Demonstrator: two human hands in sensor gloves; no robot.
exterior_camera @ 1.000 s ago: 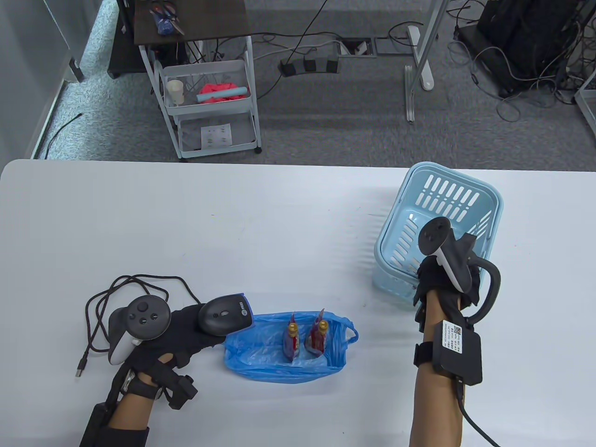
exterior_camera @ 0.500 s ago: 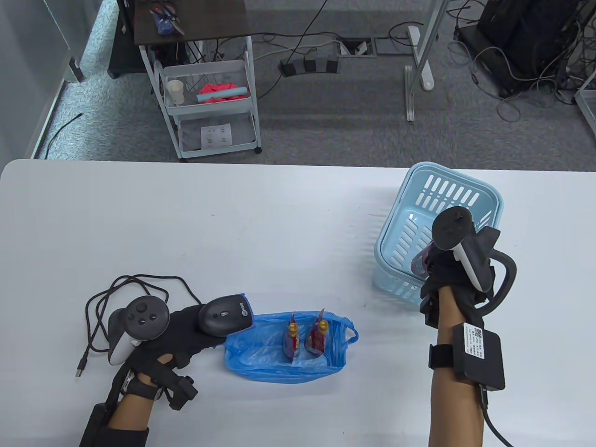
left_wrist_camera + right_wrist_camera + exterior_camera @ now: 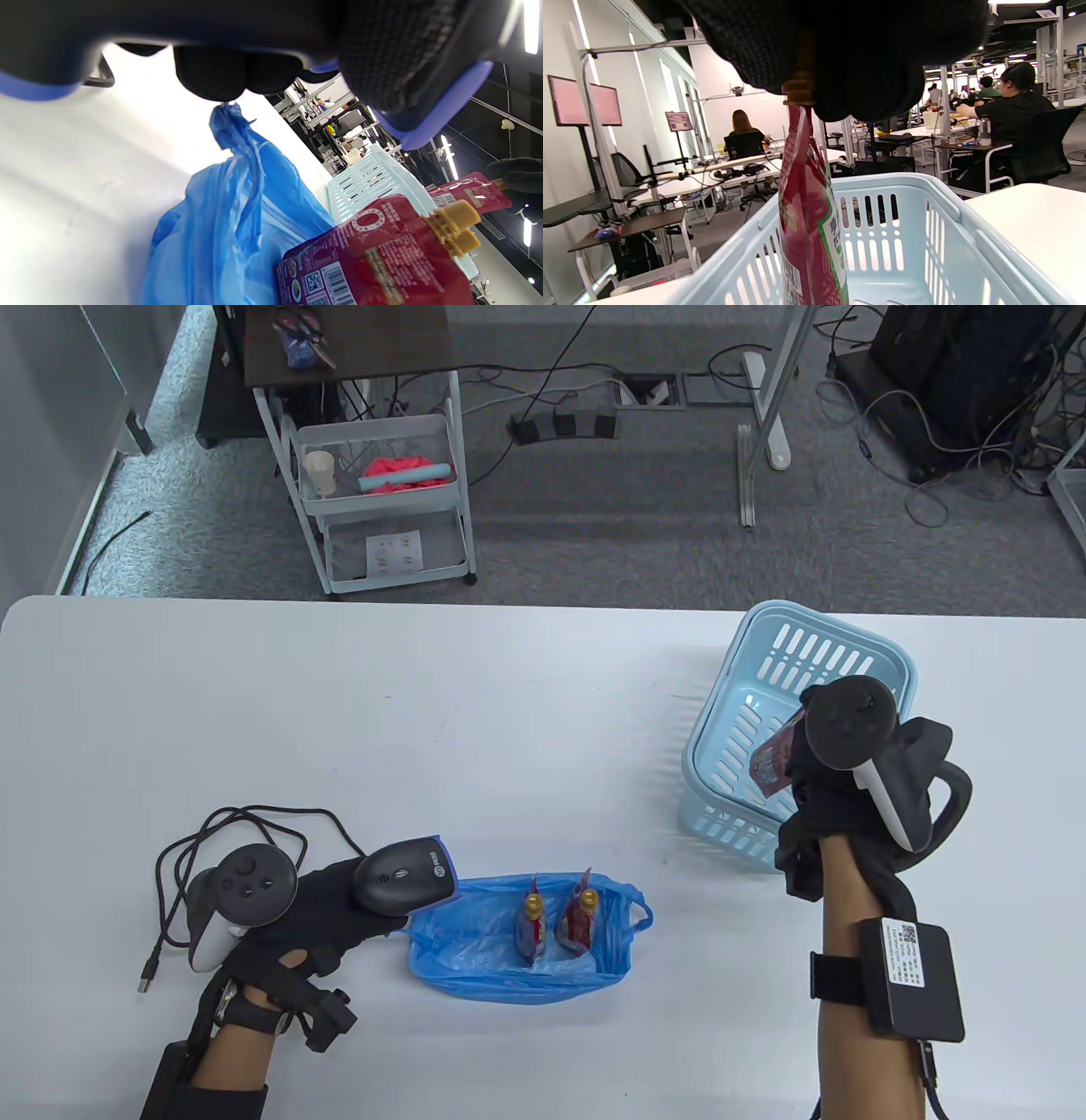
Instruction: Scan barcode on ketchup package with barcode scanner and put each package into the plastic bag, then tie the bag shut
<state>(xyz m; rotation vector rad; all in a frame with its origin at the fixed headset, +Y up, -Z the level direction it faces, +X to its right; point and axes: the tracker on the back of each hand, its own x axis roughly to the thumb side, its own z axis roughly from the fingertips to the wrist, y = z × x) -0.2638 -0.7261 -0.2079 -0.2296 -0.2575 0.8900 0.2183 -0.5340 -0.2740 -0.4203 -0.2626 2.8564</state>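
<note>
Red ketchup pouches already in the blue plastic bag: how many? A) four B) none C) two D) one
C: the table view shows two red ketchup pouches standing side by side in the open blue plastic bag; a third is pinched in the right hand over the basket.

White table (image 3: 424,704) fills the lower frame. Light blue basket (image 3: 857,657) right of centre, slotted walls. Past the far edge, upper left: white wire cart (image 3: 458,475) holding a paper cup (image 3: 319,472) and red cloth (image 3: 407,468), dark side table (image 3: 356,347) above it. Power strip (image 3: 564,424) top centre on grey carpet, cable tangle (image 3: 950,441) upper right. Right wrist view: people seated at desks (image 3: 1014,110), monitors (image 3: 583,106) at left.
</note>
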